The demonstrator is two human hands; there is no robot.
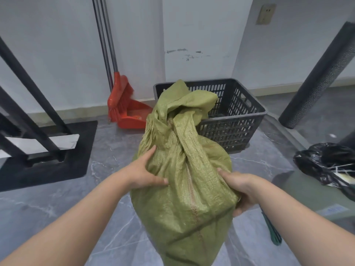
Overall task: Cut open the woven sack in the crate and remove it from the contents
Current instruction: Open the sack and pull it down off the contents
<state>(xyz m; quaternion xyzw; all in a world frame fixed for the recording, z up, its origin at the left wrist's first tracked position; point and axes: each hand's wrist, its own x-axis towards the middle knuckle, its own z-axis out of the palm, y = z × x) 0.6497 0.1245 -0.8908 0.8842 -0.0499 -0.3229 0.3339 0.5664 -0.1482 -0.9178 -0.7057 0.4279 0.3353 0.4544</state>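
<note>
A full green woven sack (184, 189) with a twisted, knotted top is held up in front of me, above the grey floor. My left hand (143, 172) grips its left side with thumb and fingers pressed into the weave. My right hand (237, 189) clasps its right side, fingers wrapped underneath. Behind the sack stands a black slotted plastic crate (236, 112); what I see of its inside holds nothing. The sack's top hides the crate's front left corner.
An orange broom and dustpan (126, 106) lean on the wall left of the crate. A black stand base (44, 156) lies at left. A black perforated post (318, 77) slants at right, a black plastic bag (326, 164) below it. A green-handled tool (271, 229) lies under my right forearm.
</note>
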